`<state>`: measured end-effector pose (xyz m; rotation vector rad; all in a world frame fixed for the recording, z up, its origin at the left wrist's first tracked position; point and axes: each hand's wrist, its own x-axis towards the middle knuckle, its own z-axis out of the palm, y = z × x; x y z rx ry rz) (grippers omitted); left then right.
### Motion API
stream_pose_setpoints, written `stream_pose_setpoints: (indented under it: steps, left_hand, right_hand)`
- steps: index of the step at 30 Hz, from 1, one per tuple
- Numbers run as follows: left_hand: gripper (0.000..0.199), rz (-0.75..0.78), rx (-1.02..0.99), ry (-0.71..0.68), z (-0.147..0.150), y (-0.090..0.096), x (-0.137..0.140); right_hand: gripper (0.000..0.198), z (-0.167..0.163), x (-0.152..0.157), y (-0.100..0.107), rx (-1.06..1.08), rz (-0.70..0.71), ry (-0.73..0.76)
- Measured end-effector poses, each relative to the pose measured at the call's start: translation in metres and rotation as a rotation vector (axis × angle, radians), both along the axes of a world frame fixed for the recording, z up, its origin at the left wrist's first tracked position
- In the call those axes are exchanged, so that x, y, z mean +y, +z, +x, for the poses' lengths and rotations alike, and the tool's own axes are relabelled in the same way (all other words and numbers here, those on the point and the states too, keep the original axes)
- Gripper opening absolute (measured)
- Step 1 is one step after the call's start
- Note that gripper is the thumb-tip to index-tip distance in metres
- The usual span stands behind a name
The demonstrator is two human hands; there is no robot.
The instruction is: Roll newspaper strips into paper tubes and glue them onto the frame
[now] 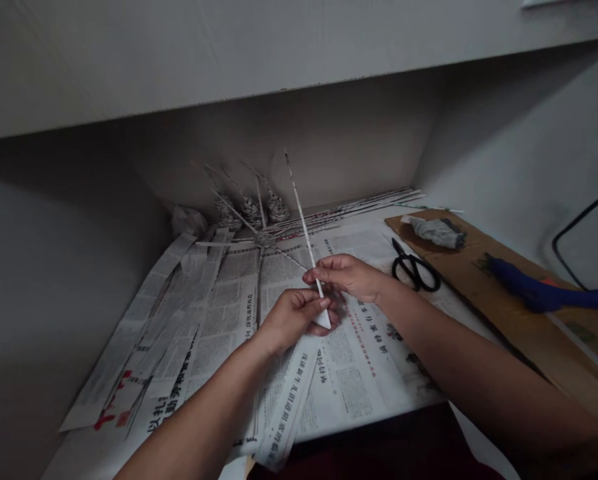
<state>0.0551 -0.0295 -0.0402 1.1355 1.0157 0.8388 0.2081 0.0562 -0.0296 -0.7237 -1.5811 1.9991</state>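
A thin rolled newspaper tube (302, 220) slants upward from between my hands. My left hand (293, 317) pinches its lower end, where the paper is still a flat strip. Higher up the tube, the fingers of my right hand (346, 275) are closed around it. From below my left hand a printed newspaper strip (291, 407) hangs down toward my lap. Behind the hands, a woven piece (265, 239) with paper rods sticking out in several directions lies on the newspaper (346, 383).
Several small woven paper cones (252, 211) stand by the back wall, beside a bundle of paper rods (349, 212). Cut newspaper strips (153, 313) lie left. On the right are black scissors (415, 272), a cardboard sheet (459, 280), a grey cloth (437, 232) and a blue glue gun (539, 287).
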Motion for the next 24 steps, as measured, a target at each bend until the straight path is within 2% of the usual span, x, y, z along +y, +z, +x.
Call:
stream_pose_setpoints:
  steps: [3, 7, 8, 12, 13, 17, 22, 24]
  left_hand:
    - [0.033, 0.007, 0.004, 0.003, -0.0005, 0.0006, -0.0001]
    - [0.032, 0.016, 0.027, -0.029, 0.0008, 0.0026, -0.0002]
    - [0.032, 0.012, 0.026, -0.024, 0.0012, 0.0028, -0.0002]
    - [0.031, 0.002, 0.007, 0.015, 0.0016, 0.0021, 0.0]
    - [0.031, 0.003, 0.009, 0.013, 0.0016, 0.0019, -0.0001]
    - [0.032, 0.016, 0.017, -0.027, 0.0017, 0.0015, -0.0007]
    - [0.032, 0.014, 0.013, 0.006, 0.0012, 0.0018, 0.0003]
    - [0.031, 0.013, 0.03, -0.013, 0.0015, 0.0025, 0.0005]
  right_hand:
    - [0.034, -0.0002, -0.0014, 0.0014, -0.015, -0.019, 0.101]
    - [0.028, -0.0014, -0.0018, 0.0008, -0.028, 0.018, -0.081]
    - [0.029, -0.0012, -0.0017, 0.001, -0.031, 0.027, -0.087]
    - [0.035, 0.0012, -0.0014, 0.0027, -0.066, 0.033, 0.084]
    - [0.034, 0.0015, -0.0011, 0.0027, -0.067, 0.039, 0.081]
    - [0.03, 0.0009, 0.0004, 0.0017, -0.03, 0.077, -0.118]
    - [0.038, 0.0025, 0.0013, 0.0017, -0.075, 0.101, 0.05]
    - [0.035, 0.0023, 0.0014, 0.002, -0.077, 0.109, -0.016]
